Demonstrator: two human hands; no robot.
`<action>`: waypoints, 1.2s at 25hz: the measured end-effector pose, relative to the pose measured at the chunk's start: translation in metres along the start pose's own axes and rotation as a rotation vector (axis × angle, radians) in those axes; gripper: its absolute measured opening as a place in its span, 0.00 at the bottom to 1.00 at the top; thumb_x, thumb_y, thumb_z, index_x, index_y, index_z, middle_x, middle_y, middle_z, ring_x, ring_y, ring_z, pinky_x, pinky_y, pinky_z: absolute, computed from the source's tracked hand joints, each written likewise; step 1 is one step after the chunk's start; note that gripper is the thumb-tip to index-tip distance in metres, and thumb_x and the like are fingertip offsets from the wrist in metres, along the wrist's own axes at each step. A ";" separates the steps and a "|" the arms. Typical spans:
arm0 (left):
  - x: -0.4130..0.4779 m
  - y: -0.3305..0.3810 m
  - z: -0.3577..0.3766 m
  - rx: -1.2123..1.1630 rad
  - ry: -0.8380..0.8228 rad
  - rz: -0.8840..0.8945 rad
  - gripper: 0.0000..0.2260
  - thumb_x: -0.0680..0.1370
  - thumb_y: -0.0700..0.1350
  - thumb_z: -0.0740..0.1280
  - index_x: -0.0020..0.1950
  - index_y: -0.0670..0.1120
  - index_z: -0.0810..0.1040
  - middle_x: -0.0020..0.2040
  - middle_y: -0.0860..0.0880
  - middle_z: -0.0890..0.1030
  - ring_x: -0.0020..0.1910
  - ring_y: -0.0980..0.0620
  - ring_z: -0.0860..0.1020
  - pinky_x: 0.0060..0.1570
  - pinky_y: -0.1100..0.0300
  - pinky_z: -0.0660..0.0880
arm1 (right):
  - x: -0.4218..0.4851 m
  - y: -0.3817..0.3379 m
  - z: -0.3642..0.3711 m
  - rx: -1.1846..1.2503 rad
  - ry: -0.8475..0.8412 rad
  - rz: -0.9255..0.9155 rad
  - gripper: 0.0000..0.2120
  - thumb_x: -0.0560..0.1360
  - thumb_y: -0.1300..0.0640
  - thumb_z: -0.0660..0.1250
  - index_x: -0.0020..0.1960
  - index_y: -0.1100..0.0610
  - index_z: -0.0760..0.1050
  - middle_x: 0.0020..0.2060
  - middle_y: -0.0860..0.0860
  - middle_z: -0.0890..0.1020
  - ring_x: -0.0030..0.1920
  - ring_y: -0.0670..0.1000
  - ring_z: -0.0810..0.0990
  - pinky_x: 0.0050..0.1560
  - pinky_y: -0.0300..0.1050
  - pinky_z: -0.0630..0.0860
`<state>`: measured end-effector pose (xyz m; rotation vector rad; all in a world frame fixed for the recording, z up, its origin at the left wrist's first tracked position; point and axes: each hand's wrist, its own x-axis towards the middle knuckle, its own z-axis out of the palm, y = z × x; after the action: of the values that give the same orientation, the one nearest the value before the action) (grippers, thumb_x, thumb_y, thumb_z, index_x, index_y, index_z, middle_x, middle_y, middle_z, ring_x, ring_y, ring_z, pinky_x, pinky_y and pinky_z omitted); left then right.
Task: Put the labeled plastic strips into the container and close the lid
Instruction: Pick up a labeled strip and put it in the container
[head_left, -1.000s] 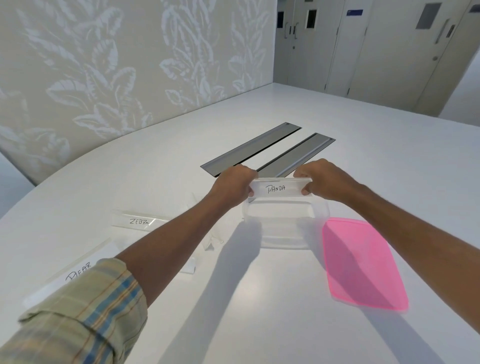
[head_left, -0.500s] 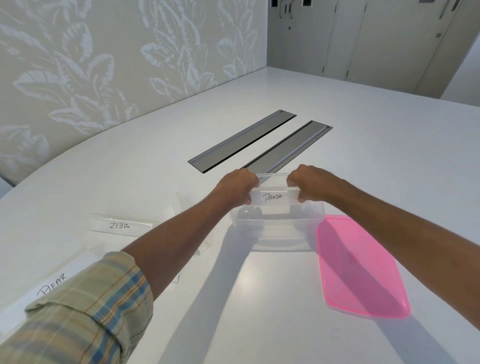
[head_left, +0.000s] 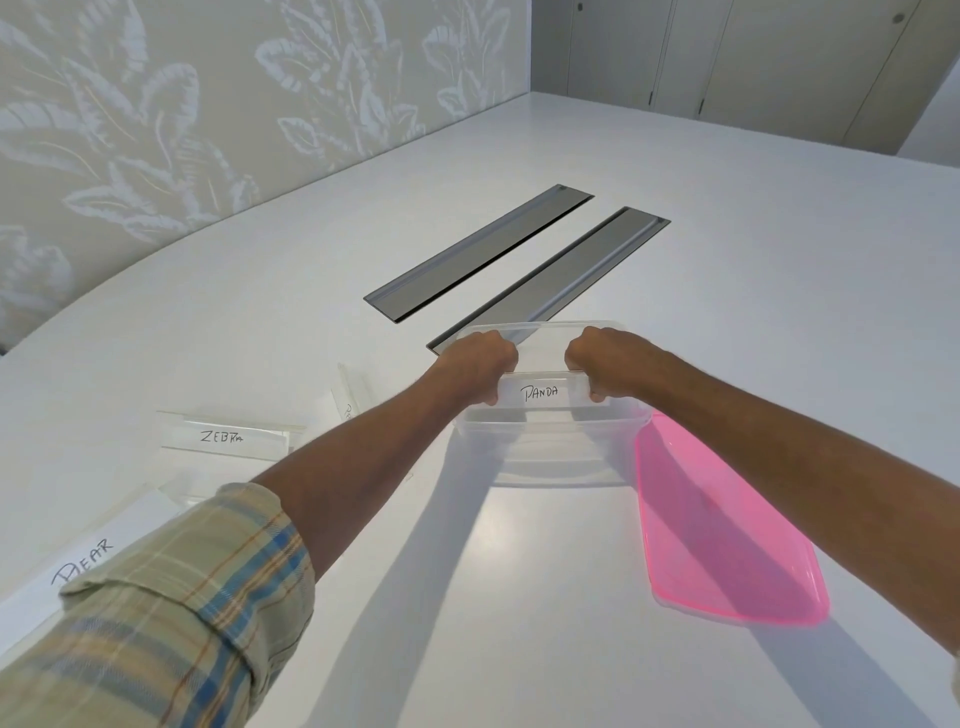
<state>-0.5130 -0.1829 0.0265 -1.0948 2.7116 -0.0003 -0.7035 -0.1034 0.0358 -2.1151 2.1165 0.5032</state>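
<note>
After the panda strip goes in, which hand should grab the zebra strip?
Probably left: the ZEBRA strip lies on the left hand's side; the right hand is nearer the pink lid.

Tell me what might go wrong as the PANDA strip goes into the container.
The left hand and right hand grip the PANDA strip by its ends over the container; hands plus strip nearly span it, so knuckles may bump the rim and tip it. The right forearm hangs over the pink lid and might knock it.
</note>
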 end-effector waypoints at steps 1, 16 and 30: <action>0.001 0.000 0.001 0.003 0.000 0.006 0.20 0.73 0.40 0.79 0.64 0.45 0.82 0.61 0.42 0.81 0.59 0.38 0.82 0.48 0.51 0.75 | 0.001 0.001 0.002 0.012 0.001 0.000 0.22 0.68 0.67 0.77 0.34 0.57 0.62 0.34 0.51 0.65 0.40 0.59 0.75 0.29 0.41 0.61; -0.074 -0.043 -0.035 -0.298 0.361 0.039 0.15 0.78 0.45 0.76 0.64 0.48 0.84 0.61 0.50 0.87 0.60 0.47 0.84 0.60 0.52 0.80 | -0.043 -0.035 -0.039 0.503 0.406 0.010 0.07 0.74 0.54 0.78 0.50 0.48 0.82 0.48 0.48 0.83 0.51 0.58 0.81 0.45 0.45 0.77; -0.267 -0.195 0.041 -0.515 0.297 -0.355 0.17 0.75 0.41 0.79 0.63 0.50 0.85 0.58 0.49 0.87 0.56 0.50 0.85 0.61 0.49 0.82 | -0.068 -0.232 -0.058 0.883 0.291 -0.242 0.18 0.71 0.53 0.82 0.58 0.56 0.85 0.50 0.51 0.86 0.52 0.52 0.85 0.59 0.54 0.82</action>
<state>-0.1848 -0.1373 0.0552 -1.8407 2.7995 0.5453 -0.4634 -0.0510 0.0750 -1.8876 1.6602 -0.6834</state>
